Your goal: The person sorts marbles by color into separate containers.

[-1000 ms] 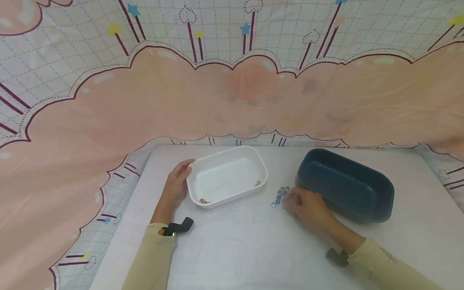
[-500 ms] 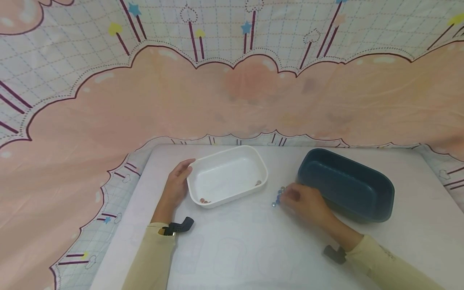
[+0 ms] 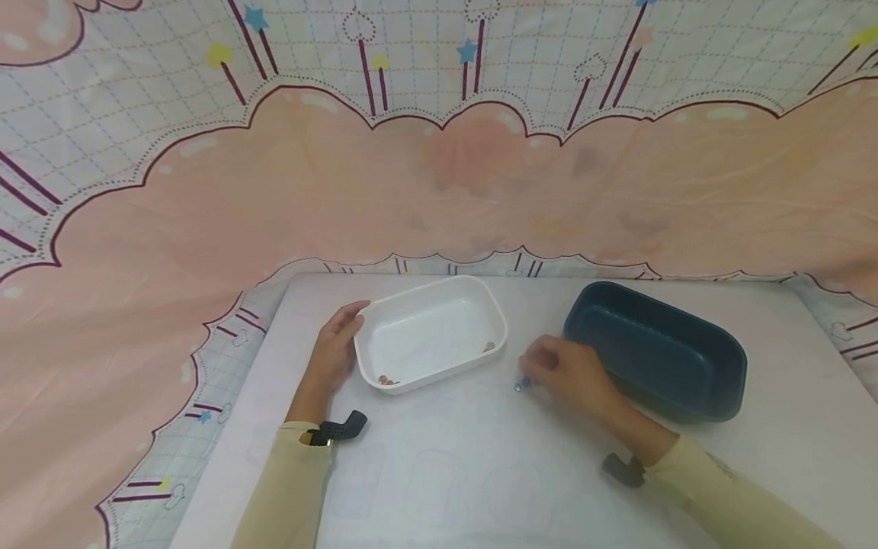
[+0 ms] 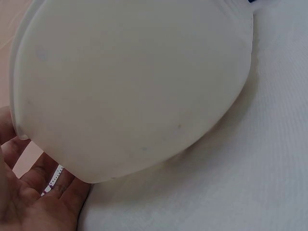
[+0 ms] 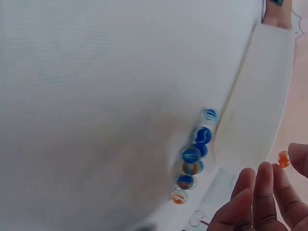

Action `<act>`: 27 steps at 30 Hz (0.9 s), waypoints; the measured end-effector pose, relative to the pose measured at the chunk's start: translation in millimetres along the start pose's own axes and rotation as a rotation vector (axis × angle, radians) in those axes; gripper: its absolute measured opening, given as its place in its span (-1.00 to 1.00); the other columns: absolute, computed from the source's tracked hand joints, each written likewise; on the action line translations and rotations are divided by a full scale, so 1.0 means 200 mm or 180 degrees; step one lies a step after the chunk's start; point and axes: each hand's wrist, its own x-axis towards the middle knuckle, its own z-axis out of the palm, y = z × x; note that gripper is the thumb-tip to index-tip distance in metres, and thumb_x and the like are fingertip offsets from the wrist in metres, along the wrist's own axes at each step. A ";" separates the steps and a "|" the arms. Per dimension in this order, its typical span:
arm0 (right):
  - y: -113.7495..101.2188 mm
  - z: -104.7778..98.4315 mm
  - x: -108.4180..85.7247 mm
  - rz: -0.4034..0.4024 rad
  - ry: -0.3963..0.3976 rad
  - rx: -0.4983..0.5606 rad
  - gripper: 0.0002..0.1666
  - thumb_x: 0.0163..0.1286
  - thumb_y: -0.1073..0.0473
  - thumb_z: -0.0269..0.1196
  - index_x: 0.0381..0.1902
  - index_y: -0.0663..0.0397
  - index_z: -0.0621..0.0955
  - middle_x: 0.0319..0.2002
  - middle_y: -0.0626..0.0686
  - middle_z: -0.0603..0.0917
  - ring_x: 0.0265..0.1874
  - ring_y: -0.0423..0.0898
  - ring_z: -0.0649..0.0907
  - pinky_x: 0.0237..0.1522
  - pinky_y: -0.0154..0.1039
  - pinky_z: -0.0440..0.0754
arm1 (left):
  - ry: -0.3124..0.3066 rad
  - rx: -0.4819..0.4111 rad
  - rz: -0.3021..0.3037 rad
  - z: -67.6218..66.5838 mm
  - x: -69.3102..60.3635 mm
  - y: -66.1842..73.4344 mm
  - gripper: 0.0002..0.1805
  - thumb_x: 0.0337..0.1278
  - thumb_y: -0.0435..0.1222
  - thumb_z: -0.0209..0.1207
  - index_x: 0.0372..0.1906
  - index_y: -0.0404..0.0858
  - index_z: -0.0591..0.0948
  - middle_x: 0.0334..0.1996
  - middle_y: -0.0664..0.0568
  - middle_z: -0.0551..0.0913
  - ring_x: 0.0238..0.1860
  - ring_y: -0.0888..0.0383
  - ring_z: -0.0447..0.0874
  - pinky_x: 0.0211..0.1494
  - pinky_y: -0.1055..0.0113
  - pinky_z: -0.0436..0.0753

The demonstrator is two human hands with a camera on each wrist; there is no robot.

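At the left end of a white tub, my left hand grips the rim. The left wrist view shows the tub's outer wall and fingers at its lower corner. My right hand hovers over the table between the two tubs. Its thumb and index finger pinch an orange-and-clear glass marble, best seen in the right wrist view. Several marbles, mostly blue, lie in an uneven row below that hand; in the head view it hides most of them. A few orange marbles sit in the white tub's near-left corner.
A dark blue tub stands to the right, behind my right forearm; no marbles show in it. Another marble lies at the white tub's right end. A patterned cloth hangs beyond the white table.
My right hand has shifted left and slightly away from me, towards the white tub, covering more of the marbles in the head view. The left hand and both tubs have stayed put.
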 end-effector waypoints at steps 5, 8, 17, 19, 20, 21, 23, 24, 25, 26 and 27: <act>-0.04 -0.02 0.02 -0.0007 -0.0056 0.0074 -0.81 0.43 -0.07 0.31 -0.11 -0.19 0.70 -0.23 -0.12 0.74 -0.20 -0.11 0.64 -0.19 -0.26 0.66 | 0.0009 0.0002 -0.0008 0.00 0.00 0.01 -0.54 0.57 -0.09 0.00 0.43 -0.08 0.44 0.48 0.04 0.42 0.48 0.07 0.40 0.38 0.48 0.54; -0.07 -0.03 0.03 -0.0064 -0.0029 0.0103 -0.80 0.44 -0.08 0.30 -0.09 -0.17 0.69 -0.21 -0.10 0.75 -0.18 -0.10 0.65 -0.18 -0.24 0.68 | 0.0011 -0.0026 -0.0017 0.00 0.00 0.01 -0.54 0.57 -0.09 0.01 0.43 -0.09 0.44 0.48 0.03 0.42 0.48 0.07 0.41 0.38 0.47 0.54; -0.13 -0.05 0.08 -0.0110 0.0072 0.0127 -0.76 0.46 -0.14 0.27 -0.06 -0.22 0.69 -0.18 -0.09 0.74 -0.19 -0.10 0.65 -0.19 -0.24 0.67 | -0.0002 -0.0061 -0.0034 0.00 0.00 0.01 -0.53 0.57 -0.08 0.01 0.44 -0.09 0.43 0.47 0.03 0.42 0.47 0.08 0.41 0.39 0.47 0.54; -0.15 -0.05 0.09 -0.0128 0.0087 0.0128 -0.76 0.45 -0.14 0.28 -0.06 -0.23 0.69 -0.19 -0.09 0.74 -0.21 -0.09 0.64 -0.21 -0.24 0.66 | -0.0009 -0.0067 -0.0022 0.00 0.00 0.00 -0.52 0.57 -0.07 0.01 0.44 -0.10 0.43 0.47 0.02 0.42 0.47 0.08 0.41 0.39 0.47 0.54; -0.16 -0.06 0.10 -0.0131 0.0090 0.0129 -0.75 0.45 -0.15 0.28 -0.06 -0.23 0.69 -0.19 -0.09 0.74 -0.22 -0.09 0.64 -0.22 -0.24 0.66 | -0.0012 -0.0074 -0.0015 0.00 0.00 0.00 -0.52 0.57 -0.07 0.01 0.44 -0.10 0.43 0.47 0.02 0.42 0.47 0.08 0.41 0.38 0.47 0.54; -0.17 -0.06 0.10 -0.0119 0.0086 0.0126 -0.75 0.45 -0.16 0.28 -0.06 -0.23 0.69 -0.19 -0.09 0.74 -0.22 -0.08 0.64 -0.24 -0.24 0.67 | -0.0015 -0.0072 -0.0009 0.00 0.00 0.00 -0.51 0.57 -0.07 0.02 0.44 -0.10 0.43 0.47 0.02 0.42 0.47 0.08 0.41 0.38 0.47 0.54; -0.19 -0.06 0.11 -0.0116 0.0083 0.0104 -0.72 0.45 -0.18 0.27 -0.05 -0.22 0.69 -0.17 -0.08 0.74 -0.20 -0.08 0.65 -0.23 -0.24 0.69 | -0.0019 -0.0075 0.0011 0.00 0.00 0.00 -0.51 0.57 -0.07 0.02 0.44 -0.11 0.43 0.47 0.01 0.42 0.47 0.07 0.41 0.38 0.47 0.55; -0.20 -0.06 0.11 -0.0098 0.0075 0.0096 -0.71 0.45 -0.19 0.26 -0.04 -0.23 0.69 -0.15 -0.07 0.74 -0.18 -0.08 0.65 -0.23 -0.23 0.70 | -0.0018 -0.0076 0.0017 0.00 0.00 0.00 -0.51 0.57 -0.08 0.02 0.44 -0.12 0.43 0.47 0.01 0.42 0.47 0.07 0.41 0.37 0.47 0.55; -0.21 -0.06 0.12 -0.0082 0.0070 0.0092 -0.70 0.45 -0.21 0.26 -0.03 -0.23 0.68 -0.14 -0.07 0.74 -0.18 -0.07 0.66 -0.23 -0.22 0.71 | -0.0017 -0.0083 0.0020 0.00 0.00 0.00 -0.52 0.57 -0.09 0.01 0.44 -0.12 0.43 0.47 0.01 0.42 0.47 0.07 0.41 0.37 0.48 0.55; -0.21 -0.06 0.12 -0.0074 0.0070 0.0089 -0.70 0.45 -0.21 0.25 -0.03 -0.24 0.68 -0.12 -0.07 0.74 -0.17 -0.07 0.66 -0.23 -0.22 0.72 | -0.0019 -0.0085 0.0023 0.00 0.00 0.00 -0.52 0.57 -0.10 0.01 0.44 -0.13 0.43 0.47 0.01 0.42 0.47 0.06 0.41 0.37 0.48 0.55; -0.22 -0.07 0.13 -0.0062 0.0071 0.0089 -0.69 0.45 -0.23 0.25 -0.02 -0.25 0.68 -0.12 -0.07 0.74 -0.16 -0.07 0.66 -0.24 -0.23 0.72 | -0.0021 -0.0084 0.0028 0.00 0.00 0.00 -0.52 0.57 -0.10 0.01 0.44 -0.13 0.43 0.47 0.01 0.42 0.47 0.06 0.41 0.37 0.48 0.55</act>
